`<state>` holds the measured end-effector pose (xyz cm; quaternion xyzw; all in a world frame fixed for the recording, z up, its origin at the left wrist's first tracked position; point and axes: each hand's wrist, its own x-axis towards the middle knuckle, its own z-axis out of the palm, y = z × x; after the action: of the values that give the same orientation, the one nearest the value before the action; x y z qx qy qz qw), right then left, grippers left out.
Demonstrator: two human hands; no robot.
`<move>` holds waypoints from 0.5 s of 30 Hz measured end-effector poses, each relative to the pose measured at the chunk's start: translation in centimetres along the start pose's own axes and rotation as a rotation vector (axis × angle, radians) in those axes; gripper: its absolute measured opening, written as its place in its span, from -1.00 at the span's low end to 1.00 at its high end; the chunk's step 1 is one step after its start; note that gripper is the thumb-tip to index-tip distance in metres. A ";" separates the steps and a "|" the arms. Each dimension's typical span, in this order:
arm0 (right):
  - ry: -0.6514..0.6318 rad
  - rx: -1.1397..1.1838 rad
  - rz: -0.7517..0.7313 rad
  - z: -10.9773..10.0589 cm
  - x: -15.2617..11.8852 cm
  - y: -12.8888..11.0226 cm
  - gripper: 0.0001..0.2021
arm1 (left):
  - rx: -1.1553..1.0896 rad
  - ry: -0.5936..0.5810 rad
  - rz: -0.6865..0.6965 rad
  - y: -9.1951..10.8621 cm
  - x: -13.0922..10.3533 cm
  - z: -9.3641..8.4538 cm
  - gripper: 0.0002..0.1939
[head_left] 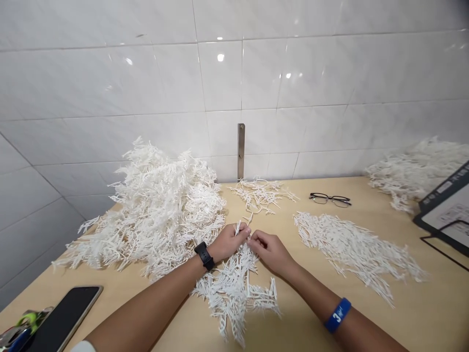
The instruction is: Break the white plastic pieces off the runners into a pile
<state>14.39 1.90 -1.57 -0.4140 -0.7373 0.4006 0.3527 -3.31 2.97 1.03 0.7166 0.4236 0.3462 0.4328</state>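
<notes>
My left hand (231, 240), with a black watch (204, 255) on its wrist, is closed round white branching strands whose tips stick up past its thumb. Close beside it, my right hand (270, 250) has its fingers pinched at the same strands; a blue wristband (337, 315) circles that forearm. A bunch of white strands (234, 293) hangs from and lies below both hands on the table. To the left rises a large tangled heap of white strands (164, 210). Just beyond the hands lies a small loose pile of strands (260, 193).
A flatter pile of white pieces (355, 247) lies right, with eyeglasses (330, 199) behind it. Another heap (421, 168) and a dark-edged board (449, 210) stand far right. A phone (66, 318) and keys (18, 332) lie front left. A tiled wall (146, 83) bounds the table.
</notes>
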 end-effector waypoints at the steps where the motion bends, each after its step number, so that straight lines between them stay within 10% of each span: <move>1: -0.006 -0.025 -0.014 0.1 0.0 0.0 -0.67 | 0.002 -0.029 0.015 0.1 0.0 0.0 -0.58; 15: -0.058 -0.155 -0.035 0.4 0.2 0.2 -0.67 | 0.102 -0.102 -0.004 -0.5 0.3 0.0 -0.56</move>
<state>14.04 2.01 -1.88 -0.4155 -0.7830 0.3480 0.3052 -3.38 3.39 0.60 0.7536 0.4193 0.2863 0.4176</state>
